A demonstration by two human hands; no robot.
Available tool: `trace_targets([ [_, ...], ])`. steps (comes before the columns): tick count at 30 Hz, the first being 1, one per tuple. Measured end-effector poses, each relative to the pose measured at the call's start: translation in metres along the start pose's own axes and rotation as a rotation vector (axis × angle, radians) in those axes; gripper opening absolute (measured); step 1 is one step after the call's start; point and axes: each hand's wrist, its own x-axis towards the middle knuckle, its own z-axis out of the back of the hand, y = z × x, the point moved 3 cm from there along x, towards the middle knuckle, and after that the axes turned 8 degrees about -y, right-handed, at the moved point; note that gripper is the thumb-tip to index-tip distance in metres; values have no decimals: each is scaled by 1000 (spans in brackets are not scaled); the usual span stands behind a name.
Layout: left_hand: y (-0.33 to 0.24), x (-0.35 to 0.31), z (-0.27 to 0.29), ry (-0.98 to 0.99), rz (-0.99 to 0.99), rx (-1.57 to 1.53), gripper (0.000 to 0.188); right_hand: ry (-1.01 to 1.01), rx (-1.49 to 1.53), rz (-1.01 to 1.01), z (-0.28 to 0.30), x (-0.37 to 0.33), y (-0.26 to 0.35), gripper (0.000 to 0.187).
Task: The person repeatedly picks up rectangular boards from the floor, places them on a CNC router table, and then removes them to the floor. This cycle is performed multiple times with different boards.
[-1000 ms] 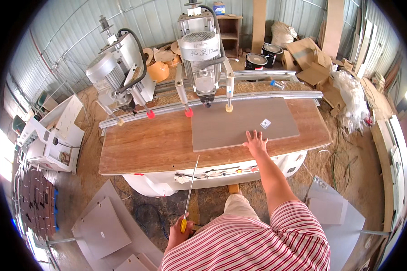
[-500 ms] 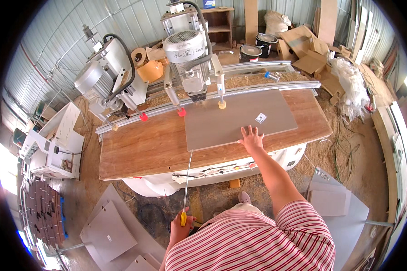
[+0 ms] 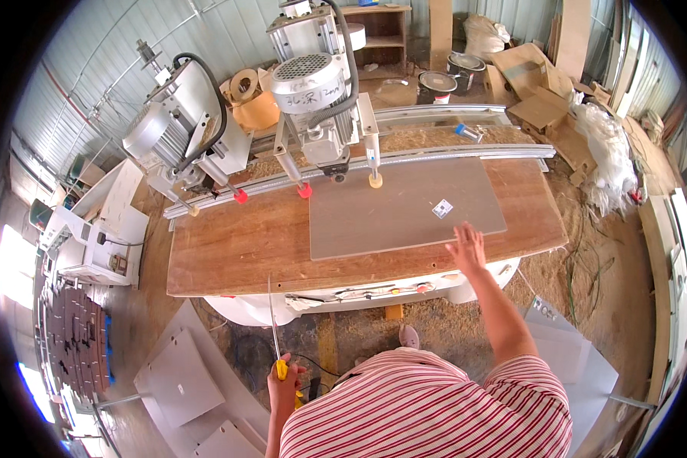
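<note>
Your right hand (image 3: 468,248) hovers with fingers spread and nothing in it, just off the near edge of the grey board (image 3: 404,208), which lies flat on the wooden worktop (image 3: 237,244) with its far edge under the drilling machine (image 3: 320,91) ahead of your fingers. Down by your hip, your left hand (image 3: 284,385) is closed round the yellow handle of a long thin tool (image 3: 272,320), its blade pointing up toward the worktop's near edge. A second machine head (image 3: 179,133) stands off to the left on the same rail (image 3: 404,156).

The likely risk: with no hand steadying it, the board could shift out of line under the drill, and the raised blade sits near your body should you lean in.

Half a second ago your right palm lay on the board's near edge; it has since lifted clear and drawn back toward you, while the left hand's grip on the tool is unchanged.
</note>
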Motion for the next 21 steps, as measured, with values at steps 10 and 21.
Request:
trace_targets([
  [10, 21, 15, 13, -179, 118, -296, 27, 111, -100, -217, 59, 38, -73, 100],
  [21, -12, -10, -34, 21, 51, -199, 35, 90, 133, -125, 33, 53, -104, 108],
])
